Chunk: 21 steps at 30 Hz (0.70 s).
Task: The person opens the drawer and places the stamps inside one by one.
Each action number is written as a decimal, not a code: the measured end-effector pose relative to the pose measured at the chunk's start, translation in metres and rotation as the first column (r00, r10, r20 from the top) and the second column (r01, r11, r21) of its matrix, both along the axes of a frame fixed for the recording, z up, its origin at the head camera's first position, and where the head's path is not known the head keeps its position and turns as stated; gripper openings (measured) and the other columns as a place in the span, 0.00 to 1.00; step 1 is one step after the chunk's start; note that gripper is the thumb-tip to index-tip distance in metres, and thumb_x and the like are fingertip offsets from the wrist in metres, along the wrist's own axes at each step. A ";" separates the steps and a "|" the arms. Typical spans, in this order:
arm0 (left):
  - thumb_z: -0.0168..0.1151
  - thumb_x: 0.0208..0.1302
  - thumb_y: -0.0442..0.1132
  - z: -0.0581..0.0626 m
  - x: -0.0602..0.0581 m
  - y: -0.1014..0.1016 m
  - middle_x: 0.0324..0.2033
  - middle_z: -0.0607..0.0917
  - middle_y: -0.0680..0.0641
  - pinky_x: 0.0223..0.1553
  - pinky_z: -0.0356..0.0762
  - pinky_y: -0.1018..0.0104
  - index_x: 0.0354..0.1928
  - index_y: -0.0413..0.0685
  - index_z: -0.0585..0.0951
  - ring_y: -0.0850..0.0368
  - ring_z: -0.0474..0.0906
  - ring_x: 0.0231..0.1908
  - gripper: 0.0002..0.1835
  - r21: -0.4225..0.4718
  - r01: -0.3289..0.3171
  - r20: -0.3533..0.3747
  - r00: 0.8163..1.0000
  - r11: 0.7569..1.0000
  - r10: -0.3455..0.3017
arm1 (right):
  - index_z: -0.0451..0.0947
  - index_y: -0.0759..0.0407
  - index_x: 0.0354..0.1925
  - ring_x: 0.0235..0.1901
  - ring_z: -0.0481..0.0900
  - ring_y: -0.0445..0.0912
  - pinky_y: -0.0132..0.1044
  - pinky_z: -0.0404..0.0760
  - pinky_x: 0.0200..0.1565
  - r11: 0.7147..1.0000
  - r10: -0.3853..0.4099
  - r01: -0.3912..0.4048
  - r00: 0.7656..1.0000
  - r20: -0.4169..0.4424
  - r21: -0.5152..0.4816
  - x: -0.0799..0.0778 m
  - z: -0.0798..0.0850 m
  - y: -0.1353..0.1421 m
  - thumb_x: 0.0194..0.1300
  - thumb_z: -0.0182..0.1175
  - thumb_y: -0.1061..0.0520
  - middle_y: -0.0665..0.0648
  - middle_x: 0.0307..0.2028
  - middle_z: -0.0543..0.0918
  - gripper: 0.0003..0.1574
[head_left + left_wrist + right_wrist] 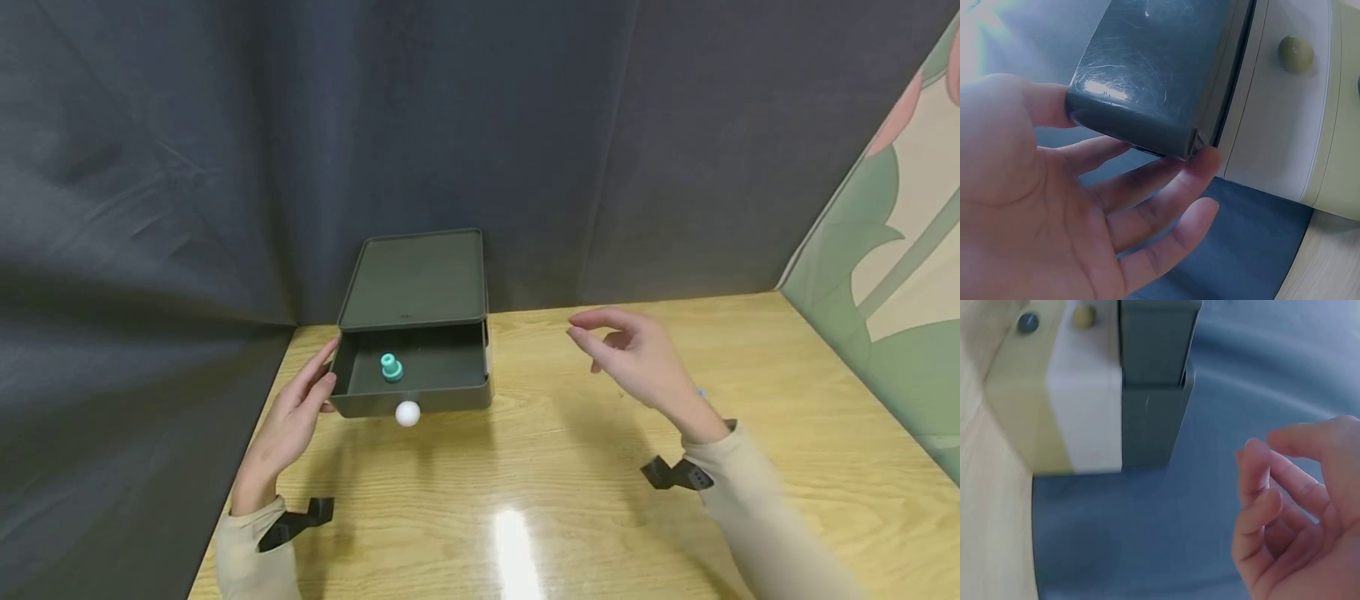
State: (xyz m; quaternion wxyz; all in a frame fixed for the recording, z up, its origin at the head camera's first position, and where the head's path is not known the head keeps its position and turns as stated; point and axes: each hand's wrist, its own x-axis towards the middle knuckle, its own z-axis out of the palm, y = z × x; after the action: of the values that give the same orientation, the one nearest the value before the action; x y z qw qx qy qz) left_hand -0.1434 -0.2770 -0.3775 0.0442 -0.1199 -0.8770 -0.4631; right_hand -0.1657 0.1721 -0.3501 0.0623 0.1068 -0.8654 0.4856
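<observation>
A dark green drawer (408,400) with a white ball knob (407,413) stands pulled out of the top of a cabinet (427,271). Inside it is a small teal stepped cylinder (392,367), narrower at its upper end. My left hand (288,421) touches the drawer's left side near the front corner, its fingers loosely spread; in the left wrist view some fingertips pass behind the drawer (1147,69). To the right of the cabinet my right hand (630,354) hovers above the table, thumb and fingers bent loosely with nothing between them.
Below the dark drawer are a white drawer (1272,112) with a yellowish knob and a pale yellow drawer (1022,400) with a dark blue knob. A dark curtain (525,150) hangs behind the wooden table (570,517). Something small and blue (701,392) shows beside my right wrist.
</observation>
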 end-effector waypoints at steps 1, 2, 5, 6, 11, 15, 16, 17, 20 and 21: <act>0.43 0.87 0.41 0.000 0.000 0.000 0.83 0.59 0.38 0.46 0.77 0.77 0.86 0.53 0.58 0.41 0.74 0.64 0.30 -0.001 0.003 -0.002 1.000 1.000 -0.003 | 0.87 0.49 0.57 0.22 0.82 0.44 0.38 0.70 0.17 1.000 -0.019 0.019 1.000 0.000 0.011 0.004 -0.003 0.008 0.75 0.66 0.42 0.55 0.39 0.90 0.19; 0.43 0.87 0.42 0.000 0.000 0.000 0.83 0.59 0.39 0.46 0.77 0.77 0.86 0.53 0.58 0.42 0.75 0.64 0.30 -0.003 0.005 -0.002 1.000 1.000 -0.005 | 0.87 0.49 0.57 0.21 0.81 0.44 0.38 0.71 0.17 0.999 -0.036 0.036 0.999 -0.007 0.022 0.007 -0.007 0.016 0.76 0.66 0.42 0.55 0.37 0.89 0.19; 0.43 0.88 0.42 0.000 0.000 0.000 0.84 0.59 0.40 0.46 0.78 0.77 0.86 0.54 0.57 0.50 0.78 0.58 0.30 -0.021 -0.001 -0.004 1.000 1.000 0.001 | 0.86 0.48 0.58 0.16 0.75 0.44 0.38 0.70 0.15 0.996 -0.076 0.076 0.997 -0.004 0.056 0.016 -0.020 0.040 0.77 0.65 0.42 0.52 0.30 0.89 0.19; 0.43 0.88 0.43 0.001 0.000 0.000 0.84 0.59 0.41 0.46 0.78 0.76 0.86 0.55 0.57 0.54 0.78 0.56 0.30 -0.027 -0.004 -0.003 1.000 1.000 0.004 | 0.86 0.48 0.59 0.15 0.74 0.43 0.39 0.70 0.15 0.994 -0.092 0.092 0.996 0.007 0.066 0.018 -0.025 0.047 0.77 0.65 0.41 0.52 0.28 0.88 0.20; 0.42 0.88 0.45 0.000 0.001 -0.002 0.84 0.56 0.44 0.48 0.79 0.75 0.86 0.59 0.55 0.65 0.76 0.53 0.30 -0.046 -0.003 0.016 1.000 0.999 0.003 | 0.85 0.52 0.61 0.20 0.81 0.42 0.38 0.70 0.18 0.977 -0.179 0.174 0.983 0.035 0.121 0.023 -0.053 0.085 0.77 0.63 0.40 0.57 0.43 0.91 0.24; 0.41 0.88 0.46 0.002 0.000 -0.003 0.85 0.55 0.45 0.49 0.78 0.74 0.87 0.61 0.54 0.56 0.76 0.56 0.30 -0.054 0.003 0.030 1.000 0.999 -0.002 | 0.84 0.59 0.61 0.24 0.84 0.43 0.38 0.74 0.21 0.965 -0.222 0.212 0.974 0.048 0.157 0.027 -0.078 0.113 0.79 0.61 0.41 0.67 0.56 0.87 0.27; 0.41 0.88 0.46 0.002 0.000 -0.003 0.85 0.55 0.44 0.49 0.79 0.74 0.87 0.62 0.54 0.53 0.76 0.58 0.30 -0.054 0.006 0.032 0.999 0.999 -0.004 | 0.84 0.61 0.62 0.26 0.86 0.44 0.38 0.76 0.22 0.964 -0.219 0.208 0.974 0.053 0.163 0.029 -0.084 0.119 0.80 0.61 0.42 0.70 0.59 0.86 0.27; 0.41 0.89 0.46 0.002 -0.001 -0.003 0.85 0.55 0.45 0.49 0.78 0.74 0.87 0.62 0.53 0.50 0.76 0.59 0.30 -0.049 0.009 0.037 0.999 0.999 -0.007 | 0.83 0.62 0.62 0.25 0.85 0.44 0.38 0.77 0.22 0.964 -0.219 0.206 0.974 0.063 0.170 0.029 -0.089 0.125 0.80 0.61 0.43 0.71 0.59 0.85 0.28; 0.41 0.89 0.46 0.001 0.000 -0.004 0.85 0.54 0.44 0.50 0.78 0.74 0.87 0.62 0.53 0.45 0.74 0.63 0.31 -0.042 0.015 0.051 0.999 0.999 -0.013 | 0.83 0.64 0.62 0.24 0.85 0.46 0.37 0.78 0.24 0.965 -0.216 0.196 0.971 0.105 0.173 0.031 -0.102 0.139 0.79 0.62 0.43 0.72 0.57 0.85 0.28; 0.41 0.89 0.45 0.001 0.000 -0.004 0.85 0.54 0.44 0.50 0.79 0.74 0.87 0.62 0.53 0.44 0.74 0.63 0.31 -0.039 0.015 0.052 0.999 0.999 -0.013 | 0.83 0.64 0.62 0.23 0.84 0.47 0.37 0.77 0.24 0.966 -0.212 0.190 0.970 0.118 0.174 0.030 -0.105 0.143 0.79 0.62 0.43 0.72 0.55 0.86 0.28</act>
State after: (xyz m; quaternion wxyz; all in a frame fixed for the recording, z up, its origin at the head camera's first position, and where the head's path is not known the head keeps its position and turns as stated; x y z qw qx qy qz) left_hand -0.1433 -0.2812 -0.3763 0.0158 -0.1150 -0.8861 -0.4488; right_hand -0.1356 0.3149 -0.4551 0.0436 -0.0099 -0.9104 0.4113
